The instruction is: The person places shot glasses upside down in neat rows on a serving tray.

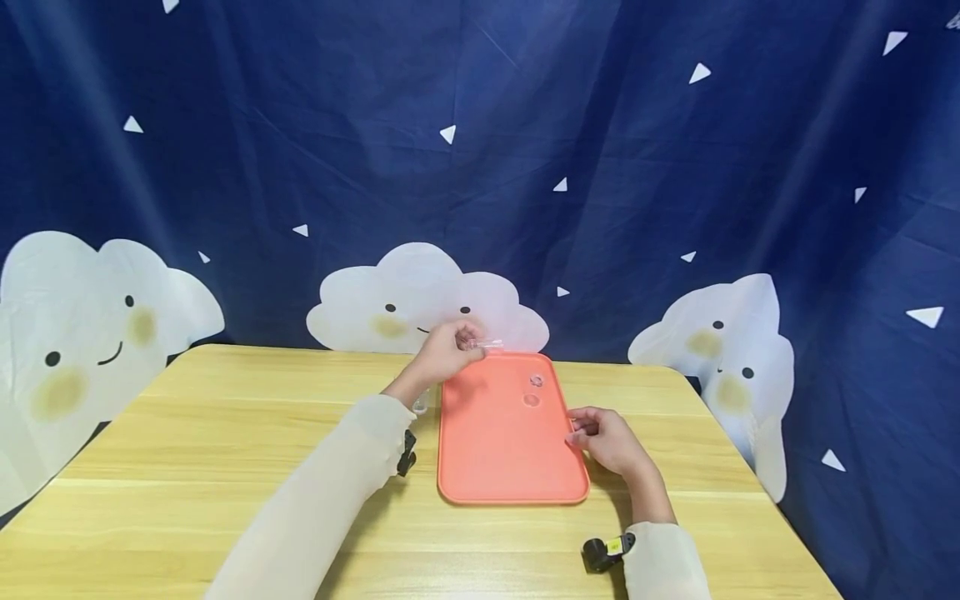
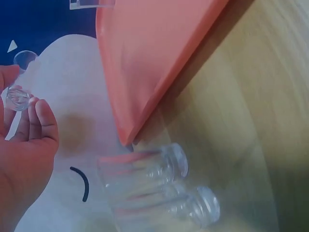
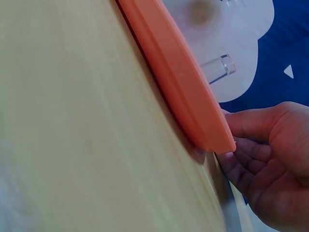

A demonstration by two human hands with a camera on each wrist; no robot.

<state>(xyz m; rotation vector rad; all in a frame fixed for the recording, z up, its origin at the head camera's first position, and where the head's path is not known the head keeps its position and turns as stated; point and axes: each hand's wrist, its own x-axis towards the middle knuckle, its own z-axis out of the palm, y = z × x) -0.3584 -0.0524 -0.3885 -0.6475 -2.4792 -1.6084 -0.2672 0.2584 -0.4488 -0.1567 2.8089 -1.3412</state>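
My left hand (image 1: 444, 354) pinches a small clear glass (image 1: 489, 343) between thumb and fingers, tipped on its side near the far left corner of a coral-pink tray (image 1: 502, 450). The left wrist view shows the round end of this glass (image 2: 18, 98) at the fingertips. With thumb and fingers, my right hand (image 1: 611, 437) grips the right rim of the tray. Another clear glass (image 3: 219, 69) stands on the tray toward its far right part. Left of the tray, two more clear glasses (image 2: 137, 169) stand side by side on the table, mostly hidden by my left forearm in the head view.
The tray lies on a light wooden table (image 1: 247, 467). A dark blue cloth (image 1: 360, 167) with white clouds and triangles hangs right behind the table's far edge. Small black cameras (image 1: 600, 554) are strapped at both wrists.
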